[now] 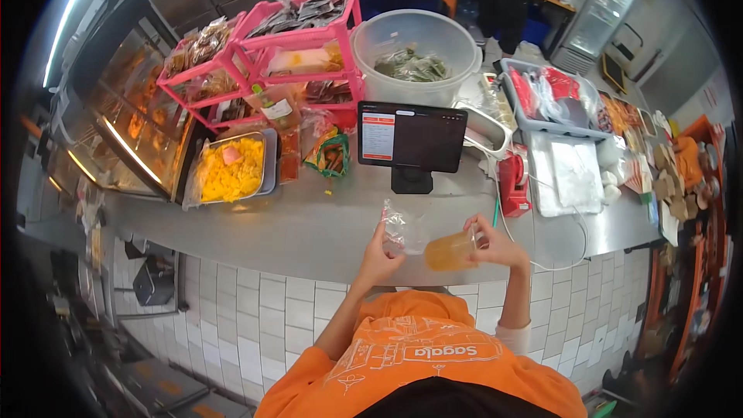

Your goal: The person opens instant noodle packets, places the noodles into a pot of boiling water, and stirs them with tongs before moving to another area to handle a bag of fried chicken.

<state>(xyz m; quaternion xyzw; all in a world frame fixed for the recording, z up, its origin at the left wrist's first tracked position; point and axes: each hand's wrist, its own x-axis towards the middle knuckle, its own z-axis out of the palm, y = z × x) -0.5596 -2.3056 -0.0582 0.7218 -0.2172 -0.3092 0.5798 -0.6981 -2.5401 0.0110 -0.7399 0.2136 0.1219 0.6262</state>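
Note:
A clear plastic bag (400, 229) is held up by my left hand (380, 258), its thumb and fingers pinching the left side. Just right of it, my right hand (493, 244) grips a clear cup of amber drink (450, 251) near its rim. The cup is tipped on its side, with its base towards the bag. Both hands are over the front part of the steel counter (290, 232). Behind them stands a tablet on a black stand (412, 136), its screen lit.
A tray of yellow food (232, 165) sits left, beside a heated display cabinet (133, 110). Pink racks (296, 35) and a large plastic tub (415, 46) stand behind. To the right are a red tape dispenser (514, 186), a loose white cable (557, 267) and plastic bags (569, 174).

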